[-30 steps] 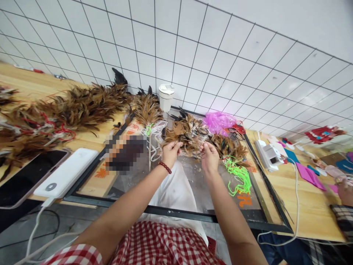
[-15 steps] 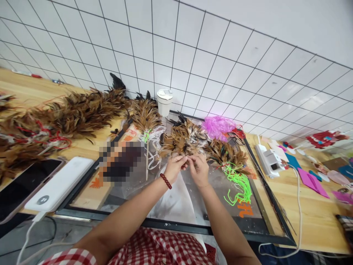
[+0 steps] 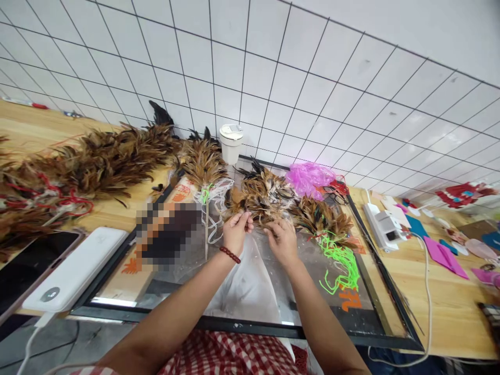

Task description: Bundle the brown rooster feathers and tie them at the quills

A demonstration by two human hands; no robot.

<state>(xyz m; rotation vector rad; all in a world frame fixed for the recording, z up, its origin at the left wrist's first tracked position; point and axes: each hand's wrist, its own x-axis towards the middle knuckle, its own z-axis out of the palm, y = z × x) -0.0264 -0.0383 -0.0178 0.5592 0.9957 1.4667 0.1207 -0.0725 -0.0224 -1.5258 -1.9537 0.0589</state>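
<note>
1. Loose pile of brown and black feathers [image 3: 263, 190]: it lies on a clear panel with a black rectangular frame [image 3: 273, 330], just beyond the person's two hands.
2. At the pile's front left edge is the left hand [image 3: 235, 232], its thumb and fingertips bunched close together; whether a feather is pinched between them I cannot tell. A dark red beaded bracelet [image 3: 229, 254] circles this wrist.
3. At the pile's front right edge is the right hand [image 3: 283, 240], half closed, fingers curled and thumb a little apart; whether it has hold of anything I cannot tell.
4. Just right of the pile lies a brown feather bunch [image 3: 324, 216], with a tangle of bright green string [image 3: 339, 260] in front of it.
5. Behind the pile, to its right, sits a crumpled pink-purple plastic bag [image 3: 310, 179]; behind it to the left stands a white lidded cup [image 3: 231, 143].
6. Left of the pile, a brown feather bundle [image 3: 203, 159] is fixed to a thin, pale stick [image 3: 207, 234], near loose white string [image 3: 221, 195].
7. Farther left of the pile are a long brown feather bundle [image 3: 121, 156] and a white rectangular power bank [image 3: 78, 268]; well to the right is a white power strip [image 3: 385, 226].
</note>
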